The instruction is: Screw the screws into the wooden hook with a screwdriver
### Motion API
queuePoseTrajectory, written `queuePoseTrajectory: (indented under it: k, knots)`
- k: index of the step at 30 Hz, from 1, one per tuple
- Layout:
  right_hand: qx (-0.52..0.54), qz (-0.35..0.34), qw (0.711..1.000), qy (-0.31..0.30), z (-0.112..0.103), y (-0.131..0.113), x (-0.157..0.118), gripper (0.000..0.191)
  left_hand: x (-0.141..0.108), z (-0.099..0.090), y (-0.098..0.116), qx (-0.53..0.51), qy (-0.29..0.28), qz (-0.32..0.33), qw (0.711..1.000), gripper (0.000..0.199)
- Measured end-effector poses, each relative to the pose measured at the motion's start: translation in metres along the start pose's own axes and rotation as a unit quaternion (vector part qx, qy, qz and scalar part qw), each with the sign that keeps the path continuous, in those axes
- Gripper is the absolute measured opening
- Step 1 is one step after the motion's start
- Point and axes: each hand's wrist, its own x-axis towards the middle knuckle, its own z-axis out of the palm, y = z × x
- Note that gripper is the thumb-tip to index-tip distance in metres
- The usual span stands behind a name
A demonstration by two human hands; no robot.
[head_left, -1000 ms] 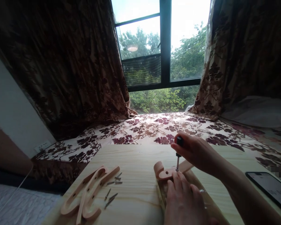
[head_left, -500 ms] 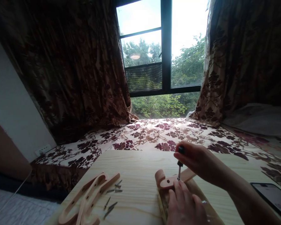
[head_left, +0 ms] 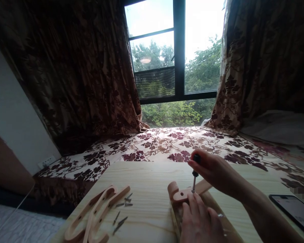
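My right hand is closed round the black handle of a screwdriver, held nearly upright. Its tip meets a hole in a curved wooden hook with another dark hole showing beside it. The hook lies across a brown wooden board. Below the screwdriver tip, my left hand presses its fingers onto the hook and the board, partly covering both. Several loose wooden hooks are piled on the left of the table, and several screws are scattered beside them.
All this rests on a pale wooden table. A phone lies at its right side. Behind the table is a ledge with a flowered cloth, below a window between patterned curtains.
The screwdriver and both hands stay in almost the same place, with only a very slight shift of the right hand. The hooks and screws have not moved.
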Motion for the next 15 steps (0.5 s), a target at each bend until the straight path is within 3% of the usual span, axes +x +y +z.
queuePoseTrajectory:
  k: [4,6,11,15]
  knots:
    - [-0.063,0.004,0.998,0.029,0.001,-0.002,0.001,0.028,0.007,0.023,0.003,-0.009,-0.108,-0.003,0.994,0.035]
    - [-0.066,0.009,0.997,0.030,0.000,-0.003,0.001,0.028,0.010,0.031,0.006,-0.025,-0.152,-0.007,0.988,0.044]
    - [0.041,-0.014,0.999,-0.015,-0.007,-0.001,-0.002,0.015,0.010,0.035,0.008,-0.042,-0.166,-0.017,0.985,0.061]
    - [0.045,-0.031,0.998,-0.011,-0.008,0.002,-0.001,0.022,0.008,0.030,0.007,-0.052,-0.167,-0.009,0.985,0.065]
